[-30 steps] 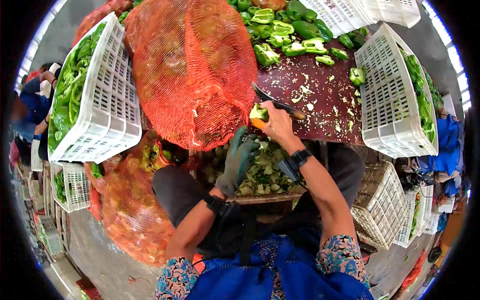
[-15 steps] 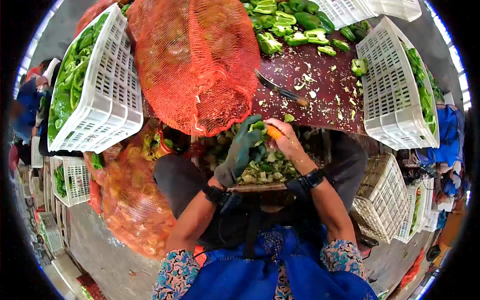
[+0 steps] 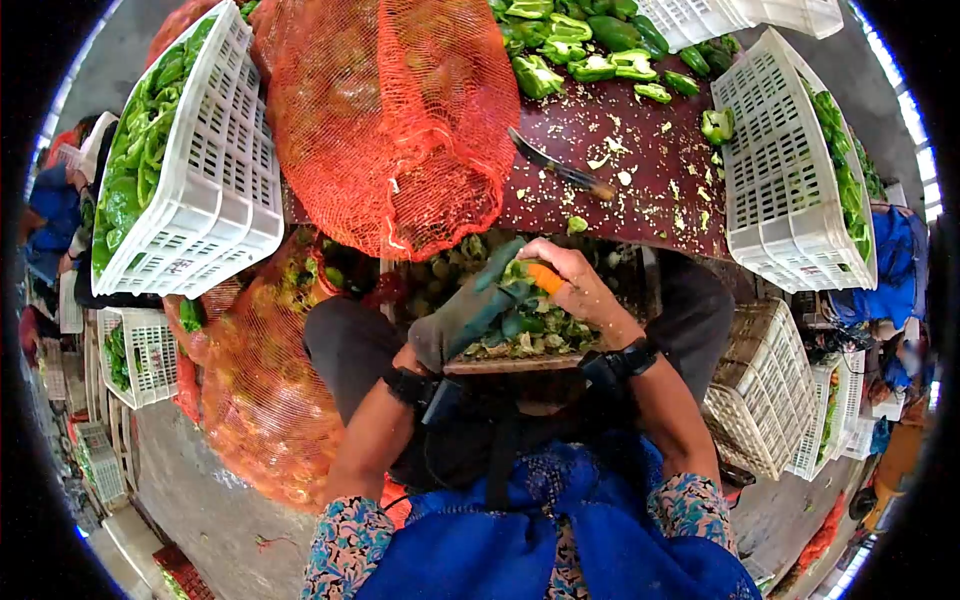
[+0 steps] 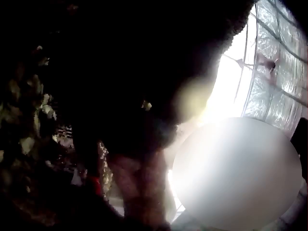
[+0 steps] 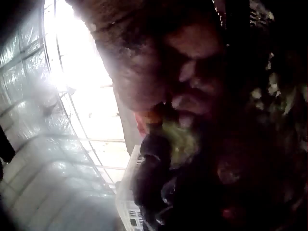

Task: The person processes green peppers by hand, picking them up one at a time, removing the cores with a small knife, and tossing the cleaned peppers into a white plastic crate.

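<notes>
Gripping one green pepper (image 3: 517, 272) between them, the gloved left hand (image 3: 470, 312) and bare right hand (image 3: 575, 280) (fingers curled around it) hovered over the scrap crate (image 3: 505, 365), near the worktop (image 3: 640, 215) edge

A knife (image 3: 558, 168) lies near the bench's (image 3: 650, 215) front edge amid pale scraps. Cut green peppers (image 3: 575, 50) heap along its far edge. An orange net sack (image 3: 390, 120) covers its left end; white crates (image 3: 790, 170) flank it.
</notes>
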